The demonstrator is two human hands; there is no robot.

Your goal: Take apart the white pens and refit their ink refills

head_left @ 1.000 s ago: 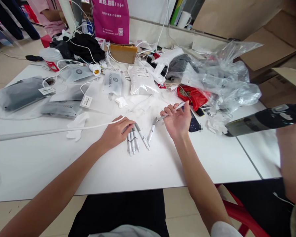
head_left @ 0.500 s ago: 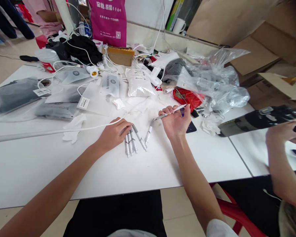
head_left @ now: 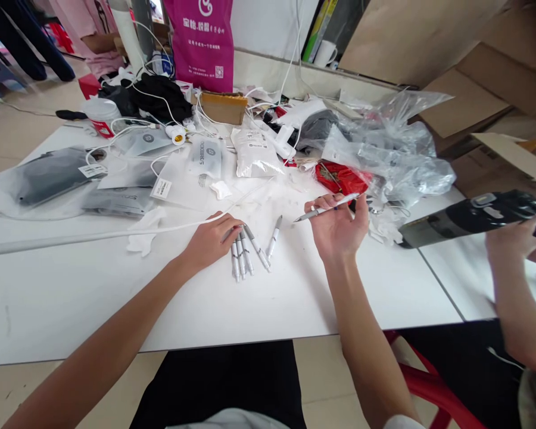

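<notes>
My left hand (head_left: 212, 241) rests on the white table, fingers bent and drawn together over the grey upper ends of several white-and-grey pens (head_left: 246, 262). Those pens lie side by side, tips partly hidden by my fingers. A single pen (head_left: 274, 238) lies just right of the group, slanting away from me. Palm up and raised over the table, my right hand (head_left: 339, 229) grips another white-and-grey pen (head_left: 315, 212) between thumb and fingers, its pointed grey tip aimed left.
A white cable (head_left: 178, 228) runs across the table to my left hand. Packaged items in frosted bags (head_left: 120, 199) lie at the left, clear plastic bags (head_left: 384, 149) and a red bag (head_left: 339, 177) behind my right hand. At the right a person's hand (head_left: 509, 241) touches a dark bottle (head_left: 464, 217).
My right hand has moved right with its pen, away from the single pen on the table. My left hand stays by the group of pens. The view has shifted slightly.
</notes>
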